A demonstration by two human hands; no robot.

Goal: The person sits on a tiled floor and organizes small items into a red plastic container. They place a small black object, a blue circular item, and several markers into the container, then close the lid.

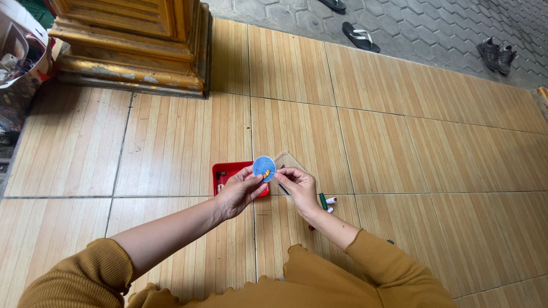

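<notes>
- The floor is laid in wood-grain tiles, pale and striped, and ends at grey paving blocks at the top of the head view, where a black flip-flop and a pair of grey shoes sit off the tiled part, as footwear does when left at the edge.
- At upper left stands the gilded base of a pillar, its paint chipped along the bottom moulding; a bag of odds and ends leans beside it.
- The person sits low, mustard-yellow sleeves pushed back from the wrists, which keeps the cuffs clear of the small work in front.
- The left hand pinches a small round blue disc by its lower edge between thumb and fingers, face turned up towards the eyes, so the little yellow mark at its middle can be seen.
- The right hand meets the disc's other side, fingertips closed together on something too fine to make out, perhaps a thread or the disc's rim; I cannot tell which.
- The disc is held in the air just above a red tray resting on the floor, with small dark bits in it, kept within easy reach.
- Under the right hand lies a clear plastic piece, and by the wrist a few pens or markers, one green, one white-capped, lie on the tile.
</notes>
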